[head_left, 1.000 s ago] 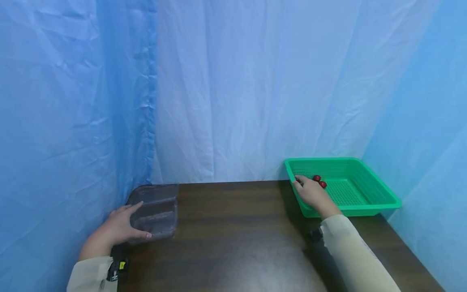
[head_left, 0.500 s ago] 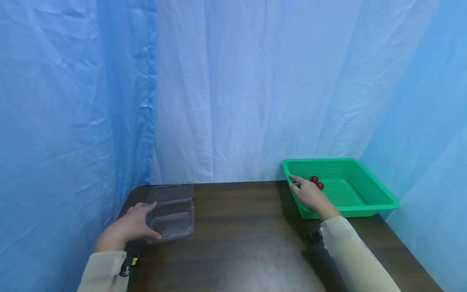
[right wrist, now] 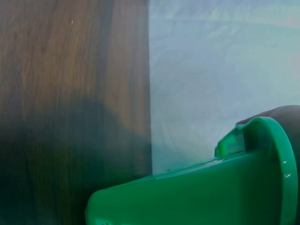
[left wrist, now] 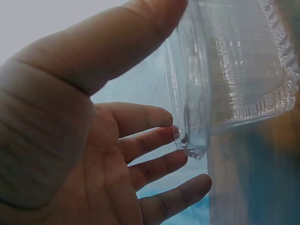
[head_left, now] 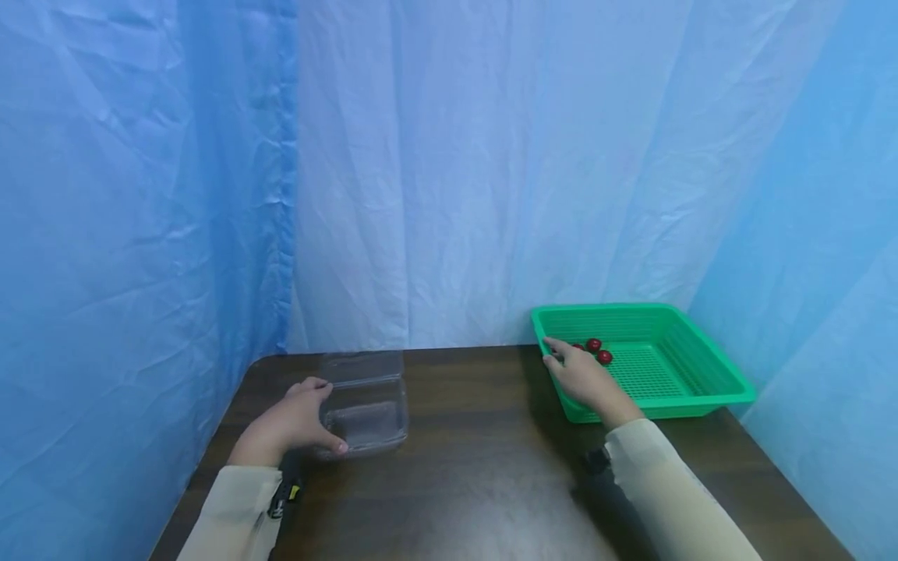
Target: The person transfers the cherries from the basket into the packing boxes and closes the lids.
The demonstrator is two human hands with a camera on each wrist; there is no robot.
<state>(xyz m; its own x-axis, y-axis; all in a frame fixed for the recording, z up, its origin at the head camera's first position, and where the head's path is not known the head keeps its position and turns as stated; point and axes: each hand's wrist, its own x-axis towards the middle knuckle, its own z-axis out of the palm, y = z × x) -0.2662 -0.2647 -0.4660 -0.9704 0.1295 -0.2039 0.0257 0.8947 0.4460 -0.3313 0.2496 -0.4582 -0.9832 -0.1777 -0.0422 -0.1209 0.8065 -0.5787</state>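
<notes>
My left hand (head_left: 295, 418) spreads along the left side of a clear plastic clamshell box (head_left: 368, 425) with its lid laid back. In the left wrist view, the fingertips (left wrist: 161, 117) of that hand touch the side of the box, while the thumb lies across its rim. On the right, my right hand (head_left: 585, 379) holds the left rim of a green plastic basket (head_left: 691, 405). Its fingers are mostly hidden behind the rim in the right wrist view. Small dark-red round fruits (head_left: 604, 357) lie in the basket beside that hand, one partly covered.
Both containers rest on a dark brown wooden table (head_left: 456, 467). Pale blue curtains (head_left: 477, 195) hang close behind the table's far edge and at both sides. The table's right edge slopes away beside the right sleeve (head_left: 673, 483).
My left hand has slid the clear box rightward across the table. My right hand and the green basket have shifted slightly left, and a third fruit shows beside the fingers.
</notes>
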